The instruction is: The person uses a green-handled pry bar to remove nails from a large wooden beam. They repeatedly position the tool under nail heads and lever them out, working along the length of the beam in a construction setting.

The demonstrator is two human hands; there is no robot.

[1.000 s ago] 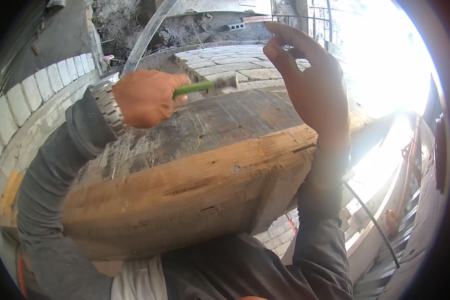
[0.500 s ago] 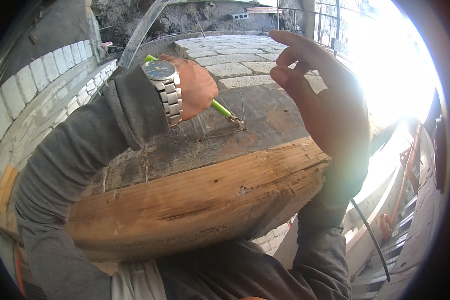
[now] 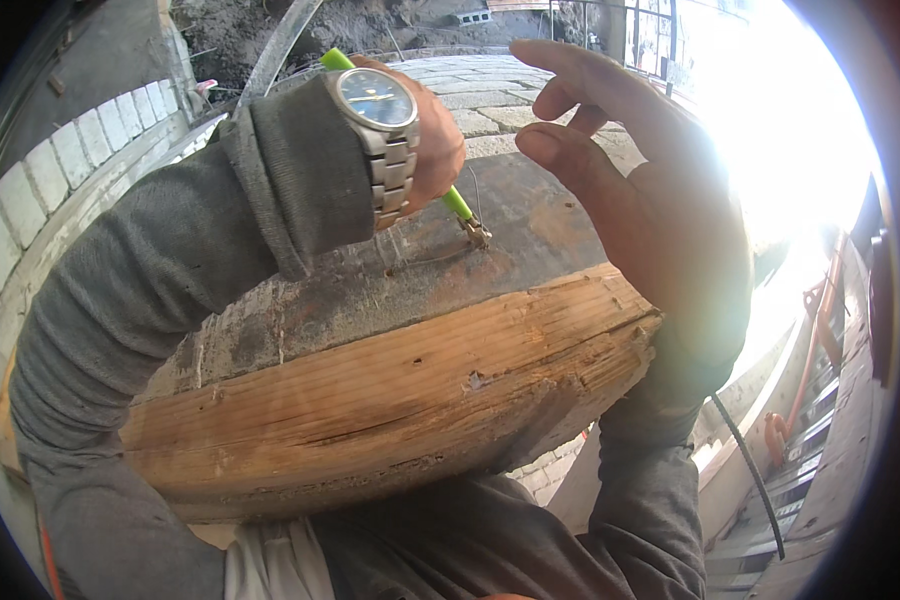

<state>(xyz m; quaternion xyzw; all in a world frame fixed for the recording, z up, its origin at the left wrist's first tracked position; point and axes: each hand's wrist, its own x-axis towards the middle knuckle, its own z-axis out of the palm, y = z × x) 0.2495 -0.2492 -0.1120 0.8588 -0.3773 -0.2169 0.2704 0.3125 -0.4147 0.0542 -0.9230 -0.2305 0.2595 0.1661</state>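
With left hand wrapped around a green-handled tool, reaches out over the dark panel in the head view, knuckles hidden from sight on the far side. Grasp plain enough from the green showing at both ends of the fist. At the tool's lower end, a metal head — pincer-like in shape — down close to the panel, right by the foot of a thin upright wire. From about the same spot toward the left, another stretch of wire along the panel. Too small to tell about any bite on the wire.

Holds the right hand raised near the right end of a timber beam, with nothing in it, loosely bent fingers, and a thumb well apart from the forefinger. Along the near edge of the panel, that same beam; beyond the far edge, pale blocks.

By the look of the tool's placing, at the step of setting the metal head to the wire. For the next move, likely to need a sure bite low down, then a firm squeeze or twist from the left wrist — best with the right hand clear of the upright end.
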